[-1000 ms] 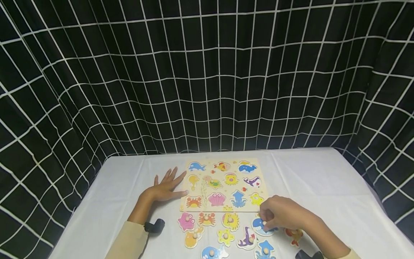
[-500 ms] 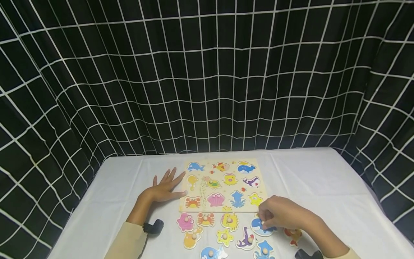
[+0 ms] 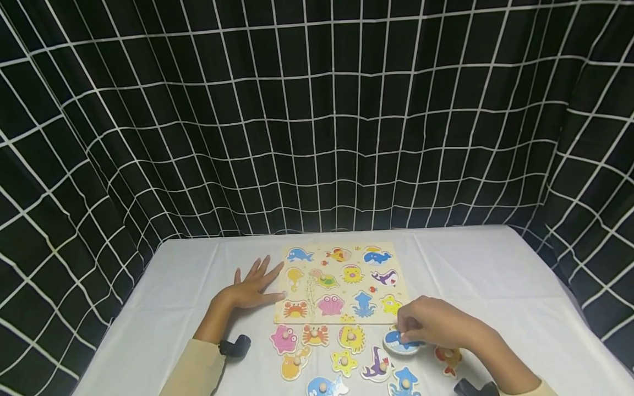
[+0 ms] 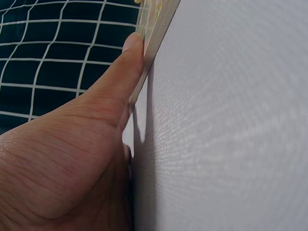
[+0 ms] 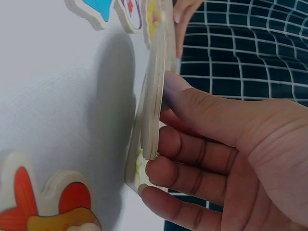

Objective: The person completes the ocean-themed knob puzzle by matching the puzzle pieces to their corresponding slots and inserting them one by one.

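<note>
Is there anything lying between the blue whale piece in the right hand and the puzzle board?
Nothing visible does. The right hand pinches the whale piece just below the board's lower right corner, and only bare tablecloth lies between them. The other loose pieces lie left and below.

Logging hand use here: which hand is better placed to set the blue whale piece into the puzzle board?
Right. The right hand already pinches the blue whale piece; the left hand lies flat against the puzzle board.

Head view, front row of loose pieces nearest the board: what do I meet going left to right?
Pink piece → crab piece → yellow piece → blue whale piece, pinched by the right hand.
</note>
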A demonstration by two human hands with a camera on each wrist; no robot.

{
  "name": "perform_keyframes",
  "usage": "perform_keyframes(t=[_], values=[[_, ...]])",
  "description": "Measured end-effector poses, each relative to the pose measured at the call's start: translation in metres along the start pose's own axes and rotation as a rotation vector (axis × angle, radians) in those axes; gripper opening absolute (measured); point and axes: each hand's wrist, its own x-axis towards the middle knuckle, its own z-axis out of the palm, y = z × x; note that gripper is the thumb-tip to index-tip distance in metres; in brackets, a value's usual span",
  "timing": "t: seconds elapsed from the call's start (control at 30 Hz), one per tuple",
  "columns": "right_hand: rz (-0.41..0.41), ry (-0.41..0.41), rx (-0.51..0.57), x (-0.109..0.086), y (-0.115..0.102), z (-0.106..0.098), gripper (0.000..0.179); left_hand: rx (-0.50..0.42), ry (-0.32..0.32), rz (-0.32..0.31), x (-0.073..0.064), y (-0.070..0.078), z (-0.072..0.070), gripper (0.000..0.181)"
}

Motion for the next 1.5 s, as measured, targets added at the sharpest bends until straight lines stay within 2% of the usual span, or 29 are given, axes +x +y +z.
perform_keyframes(t=[0.13,0.27,0.57,0.8,1.07,1.3,1.5], values=[[-0.013,0.009,0.017,-0.001,-0.001,-0.002,0.013,0.01,-0.007,0.003,-0.004,0.006,-0.007,0.09],[-0.02,0.029,0.027,0.0,-0.003,-0.004,0.01,0.013,-0.005,0.004,-0.005,0.007,-0.008,0.088],[-0.002,0.168,-0.058,0.0,-0.008,-0.01,0.01,-0.026,0.017,0.009,0.0,0.0,0.003,0.096],[0.04,0.247,-0.105,0.006,-0.011,-0.014,0.011,-0.038,-0.001,-0.004,-0.003,0.005,-0.003,0.093],[-0.04,0.352,-0.177,0.022,-0.01,-0.021,0.01,0.0,0.03,0.002,0.001,-0.004,0.005,0.098],[-0.042,0.349,-0.198,0.04,-0.008,-0.028,0.009,-0.017,0.007,0.009,-0.008,0.01,-0.007,0.091],[-0.016,0.36,-0.21,0.058,0.005,-0.027,0.009,0.012,-0.007,0.005,-0.005,0.005,-0.005,0.091]])
